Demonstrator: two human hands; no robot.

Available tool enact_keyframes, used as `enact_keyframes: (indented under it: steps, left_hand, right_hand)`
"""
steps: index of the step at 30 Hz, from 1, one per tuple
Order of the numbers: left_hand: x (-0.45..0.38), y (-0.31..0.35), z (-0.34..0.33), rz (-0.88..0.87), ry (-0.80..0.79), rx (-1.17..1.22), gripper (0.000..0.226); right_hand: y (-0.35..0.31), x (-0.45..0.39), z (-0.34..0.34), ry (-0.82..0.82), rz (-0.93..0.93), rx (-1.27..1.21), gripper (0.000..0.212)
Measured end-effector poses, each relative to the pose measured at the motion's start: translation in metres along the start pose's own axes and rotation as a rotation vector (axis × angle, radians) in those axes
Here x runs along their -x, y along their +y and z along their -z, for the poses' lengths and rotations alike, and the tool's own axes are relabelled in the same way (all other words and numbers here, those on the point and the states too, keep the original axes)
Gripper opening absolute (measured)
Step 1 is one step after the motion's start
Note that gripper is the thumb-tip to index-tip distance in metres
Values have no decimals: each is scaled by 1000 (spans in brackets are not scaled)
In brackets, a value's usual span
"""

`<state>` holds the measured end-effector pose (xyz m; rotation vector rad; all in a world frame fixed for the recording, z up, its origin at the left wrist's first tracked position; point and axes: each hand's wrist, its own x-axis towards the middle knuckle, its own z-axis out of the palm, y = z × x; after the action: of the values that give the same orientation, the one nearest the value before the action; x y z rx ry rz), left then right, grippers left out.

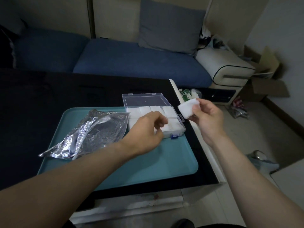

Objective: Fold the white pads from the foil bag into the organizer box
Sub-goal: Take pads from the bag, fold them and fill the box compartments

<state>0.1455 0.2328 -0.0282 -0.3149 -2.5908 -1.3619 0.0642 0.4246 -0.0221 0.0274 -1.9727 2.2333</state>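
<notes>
Dark bench [49, 99] before a blue sofa [131, 63] carries a teal tray [164, 162] with foil bag [92, 134] and organizer box [181, 127]. Right hand [208, 119] pinches a folded white pad [186, 108]; left hand [148, 130], fingers curled, presses pads [169, 111] into the box, its grip unclear. Next, probably, the held pad needs a free compartment.

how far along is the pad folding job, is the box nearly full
Nearly full, it seems. The open organizer box on the teal tray shows white pads in every compartment in view, though the left hand hides part of it, its fingers curled over the near row. In hand: the right hand pinches one folded pad beside the box. The foil bag lies flat and crumpled; whether any remain inside cannot be told.
</notes>
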Motion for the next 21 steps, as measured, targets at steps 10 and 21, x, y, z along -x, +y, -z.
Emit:
enact_keyframes:
  steps: [10, 21]
  left_hand:
    - [-2, -26, -11, -188, -343, -749, 55]
    - [-2, -27, -12, -189, -347, -739, 57]
  right_hand:
    - [34, -13, -16, -114, 41, 628, 45]
    - [49, -12, -29, -68, 271, 1203, 32]
